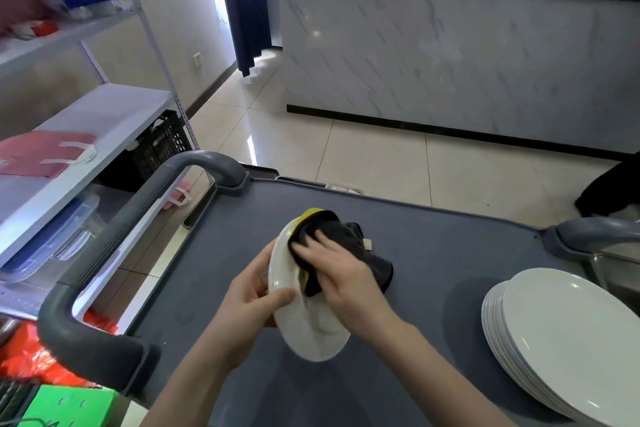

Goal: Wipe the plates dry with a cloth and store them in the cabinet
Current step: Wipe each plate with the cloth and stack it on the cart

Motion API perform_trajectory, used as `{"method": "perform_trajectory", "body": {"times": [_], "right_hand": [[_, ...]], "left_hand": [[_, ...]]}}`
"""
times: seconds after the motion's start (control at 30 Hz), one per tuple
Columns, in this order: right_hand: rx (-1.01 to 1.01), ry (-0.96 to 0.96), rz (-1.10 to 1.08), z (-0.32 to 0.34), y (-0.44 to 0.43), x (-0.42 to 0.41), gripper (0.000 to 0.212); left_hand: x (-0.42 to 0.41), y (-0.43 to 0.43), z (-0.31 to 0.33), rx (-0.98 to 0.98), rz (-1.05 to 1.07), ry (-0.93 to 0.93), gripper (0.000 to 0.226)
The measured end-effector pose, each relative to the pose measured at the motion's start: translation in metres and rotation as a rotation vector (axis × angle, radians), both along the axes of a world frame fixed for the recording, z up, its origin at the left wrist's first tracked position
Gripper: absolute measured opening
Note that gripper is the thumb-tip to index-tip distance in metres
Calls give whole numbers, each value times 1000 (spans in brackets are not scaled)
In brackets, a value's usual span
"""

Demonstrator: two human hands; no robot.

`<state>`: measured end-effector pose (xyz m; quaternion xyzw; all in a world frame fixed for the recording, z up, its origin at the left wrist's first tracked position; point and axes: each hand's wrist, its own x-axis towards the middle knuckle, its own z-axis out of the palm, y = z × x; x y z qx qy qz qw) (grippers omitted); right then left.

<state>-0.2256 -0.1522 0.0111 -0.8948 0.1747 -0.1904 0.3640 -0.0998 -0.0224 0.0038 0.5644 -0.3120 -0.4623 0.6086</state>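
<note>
Well apart from the stack, left hand grips plate at rim.

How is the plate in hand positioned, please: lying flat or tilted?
Tilted: the left hand holds the plate by its rim, nearly on edge, with the cloth against its face.

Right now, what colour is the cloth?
Mostly black cloth, with a yellow edge showing at the top of the plate; head view.
</note>
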Motion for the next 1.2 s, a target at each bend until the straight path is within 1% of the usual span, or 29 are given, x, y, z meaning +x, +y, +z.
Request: {"method": "perform_trajectory", "body": {"times": [0.1,0.33,0.47,0.57,0.63,0.67,0.73,0.83,0.97,1.03,1.13,1.2], "right_hand": [[-18,25,111,-11,17,-11,50],[-20,156,110,-32,21,-36,50],[-84,264,33,-35,-2,-39,53],[-106,308,-107,-33,-12,-34,52],[-143,243,-170,-29,-9,-32,60],[-175,192,-157,-27,-7,-32,65],[-239,119,-80,-27,0,-33,70],[-261,85,-33,-31,10,-32,71],[-249,-73,-183,-36,19,-29,56],[-263,-148,-275,-35,20,-26,50],[-270,-230,-383,-24,18,-22,35],[-206,-227,-462,-14,13,-20,26]], "left_hand": [[4,7,-5,5,79,74,63],[14,22,-6,5,182,140,63],[19,26,-1,11,206,145,67],[29,26,4,27,283,172,76],[36,26,5,44,359,205,78],[40,25,5,46,383,217,75],[46,24,6,49,416,253,63],[54,20,6,68,474,374,48],[59,15,3,109,476,484,37],[61,13,2,125,467,496,31],[61,7,3,174,415,413,19],[61,1,4,239,338,302,27]]}}
